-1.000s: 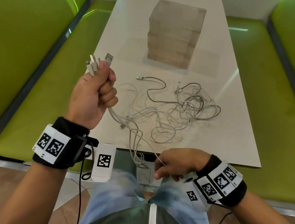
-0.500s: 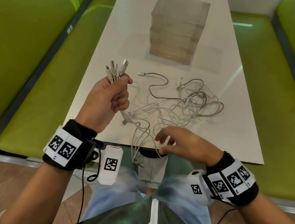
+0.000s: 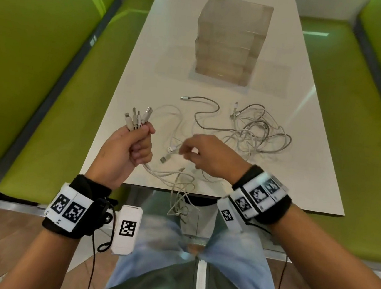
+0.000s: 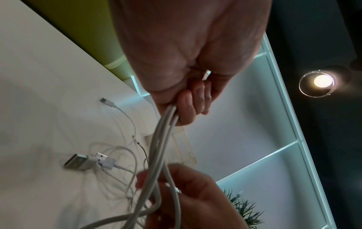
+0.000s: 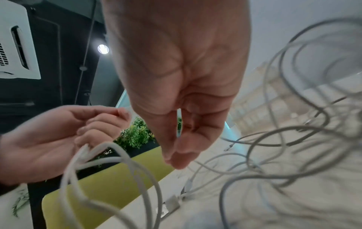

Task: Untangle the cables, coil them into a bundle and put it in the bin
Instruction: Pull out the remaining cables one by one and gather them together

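Note:
Several white and grey cables lie tangled on the white table. My left hand grips a bunch of cable ends in a fist, their plugs sticking up above the thumb. The strands run down from that fist and hang over the table's front edge. To its right, my right hand hovers low over the table beside two loose USB plugs. Its thumb and forefinger pinch a thin white cable. The clear plastic bin stands at the far middle of the table.
Green upholstered benches flank the table on both sides. A grey braided cable lies spread between the tangle and the bin. My lap sits just under the table's near edge.
My right hand has come up from below the table edge and moved forward over the table, fingers now pinched. My left hand still holds the bunch and has shifted toward the middle.

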A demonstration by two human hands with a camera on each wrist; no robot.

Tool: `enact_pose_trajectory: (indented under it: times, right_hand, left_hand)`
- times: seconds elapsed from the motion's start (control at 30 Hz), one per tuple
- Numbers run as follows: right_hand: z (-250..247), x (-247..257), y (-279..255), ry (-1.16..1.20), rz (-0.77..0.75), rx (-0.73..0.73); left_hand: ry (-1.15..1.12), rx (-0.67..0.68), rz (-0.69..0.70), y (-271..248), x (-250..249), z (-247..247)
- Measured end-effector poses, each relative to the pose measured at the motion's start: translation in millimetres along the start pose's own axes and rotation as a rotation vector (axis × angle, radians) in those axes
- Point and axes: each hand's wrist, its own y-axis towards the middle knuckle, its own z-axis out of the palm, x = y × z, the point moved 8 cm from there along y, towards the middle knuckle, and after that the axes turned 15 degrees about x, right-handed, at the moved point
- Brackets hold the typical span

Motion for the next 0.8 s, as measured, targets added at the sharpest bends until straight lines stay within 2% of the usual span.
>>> enact_pose_trajectory:
  times: [0.07, 0.13, 0.27, 0.33, 0.5, 0.67, 0.8]
  right_hand:
    - [2.5, 1.5, 24.6, -0.103, 0.001, 0.021]
    - [9.9, -8.8, 42.1, -0.240, 0.066, 0.056]
    - [8.4, -27.2, 46.7, -0.371, 0.168, 0.024]
    - [-2.8, -30.1, 39.6, -0.298, 0.141, -0.036]
    - [-41.0, -30.6, 8.5, 0.120, 0.056, -0.187]
    - [-67.5, -24.7, -17.0, 0.405, -0.063, -0.371]
    - [-64.7, -9.5, -21.8, 0.462, -0.141, -0.419]
  left_hand:
    - [-0.003, -0.009, 0.002, -2.0, 1.1, -2.0]
    - [0.015, -0.013, 0.006, -3.7, 1.6, -3.3]
    - [0.008, -0.035, -0.003, -3.7, 6.3, -3.5]
    - [-0.002, -0.040, -0.011, -2.3, 11.3, -1.2]
    - [0.039, -0.036, -0.005, 7.7, 21.0, 8.0]
    - [0.060, -0.077, 0.020, 26.3, 23.1, 23.5]
    - [0.074, -0.117, 0.086, 43.0, 19.0, 41.2]
